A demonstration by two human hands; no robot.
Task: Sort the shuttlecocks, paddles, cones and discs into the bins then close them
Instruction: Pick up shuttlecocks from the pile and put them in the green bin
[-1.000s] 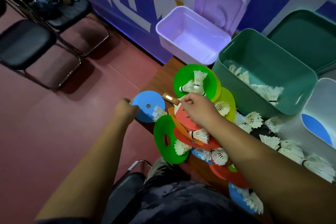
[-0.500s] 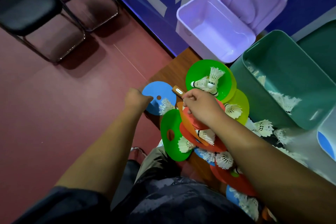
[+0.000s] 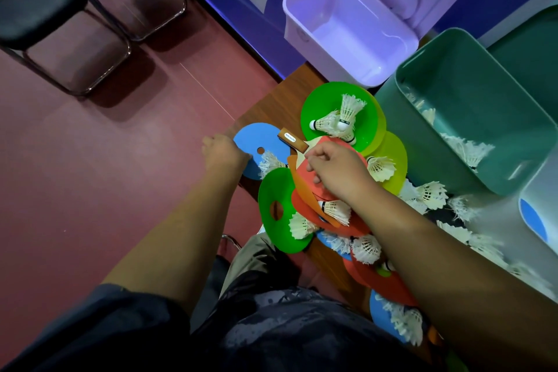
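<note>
- Curling its fingers onto the paddle (image 3: 294, 142) where blade met handle, the right hand (image 3: 335, 174) held it in a narrow, closed grip. The blade lay half buried among discs, so this hold was probably meant to draw it free.
- Left hand (image 3: 223, 154): fingers folded over the near edge of the blue disc (image 3: 253, 137) at the desk (image 3: 279, 104) corner, apparently steadying it.
- Paddle handle: projected beyond the right hand's knuckles and overlapped the blue disc's rim.
- Red disc (image 3: 357, 228): lay under the right wrist.
- Green disc (image 3: 314, 106): sat just past the right hand and carried shuttlecocks (image 3: 347, 109).
- Purple bin (image 3: 302, 39): farther out, lid up, nothing visible inside.
- Green bin (image 3: 422, 145): to the right, open, with shuttlecocks inside.
</note>
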